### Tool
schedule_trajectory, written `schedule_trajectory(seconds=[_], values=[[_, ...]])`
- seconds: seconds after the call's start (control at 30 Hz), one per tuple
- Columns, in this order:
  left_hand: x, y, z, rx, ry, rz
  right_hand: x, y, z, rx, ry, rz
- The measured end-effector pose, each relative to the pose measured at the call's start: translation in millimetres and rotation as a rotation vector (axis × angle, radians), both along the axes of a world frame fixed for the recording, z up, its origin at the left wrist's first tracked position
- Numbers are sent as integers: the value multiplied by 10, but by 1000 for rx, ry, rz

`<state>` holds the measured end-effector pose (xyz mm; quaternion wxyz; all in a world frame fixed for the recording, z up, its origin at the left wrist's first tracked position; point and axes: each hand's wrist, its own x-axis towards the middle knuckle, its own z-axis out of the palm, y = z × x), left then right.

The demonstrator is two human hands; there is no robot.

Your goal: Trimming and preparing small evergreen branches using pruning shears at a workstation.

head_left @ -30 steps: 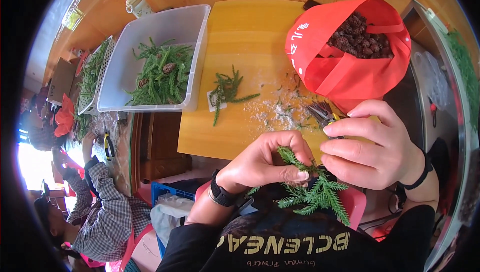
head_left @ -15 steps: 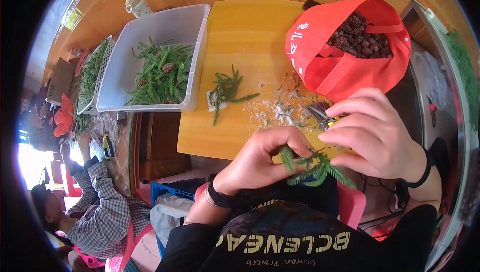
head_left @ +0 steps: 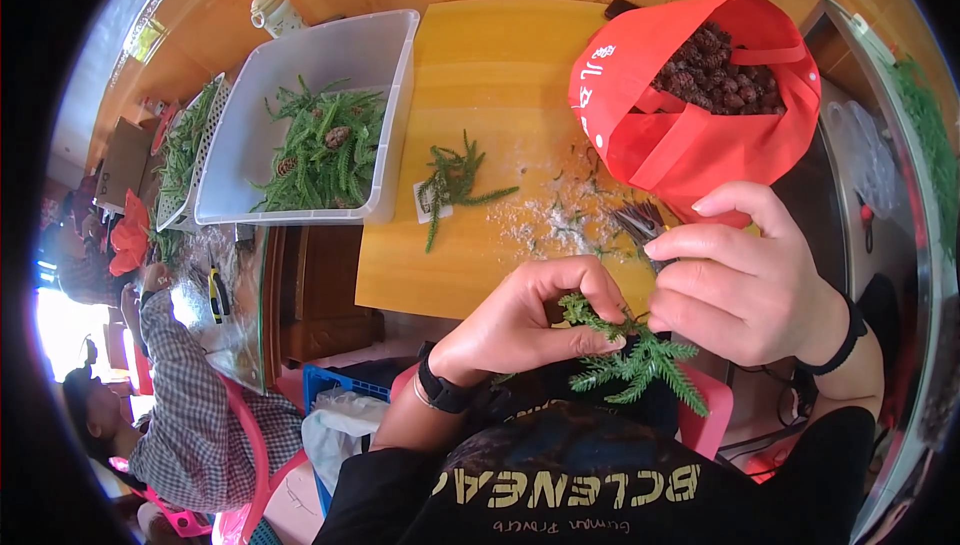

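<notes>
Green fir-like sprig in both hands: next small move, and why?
Probably a short turn of the green fir-like sprig between the fingers. The left hand pinches its top, the right hand closes just beside it over the edge of the yellow wooden table, and its fronds hang free below.

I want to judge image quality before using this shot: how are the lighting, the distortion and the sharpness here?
Head view: even daylight, with blown-out glare at the lower left edge; strong fisheye bending curves the yellow table and white bin, with a black rim around the picture; the left hand, right hand and green sprig are fairly sharp, while detail softens toward the rim.
</notes>
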<state>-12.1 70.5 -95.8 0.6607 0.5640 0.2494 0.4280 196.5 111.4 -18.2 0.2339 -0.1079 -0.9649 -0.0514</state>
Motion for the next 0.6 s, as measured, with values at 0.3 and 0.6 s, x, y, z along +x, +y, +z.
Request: schedule_trajectory(seconds=[0.3,0.6], values=[[-36,-28,9,337,269,117,-15,34,-4,-259,-36,-111],[-40,7,-19,-261,-195,-81,-2,50,27,-9,46,40]])
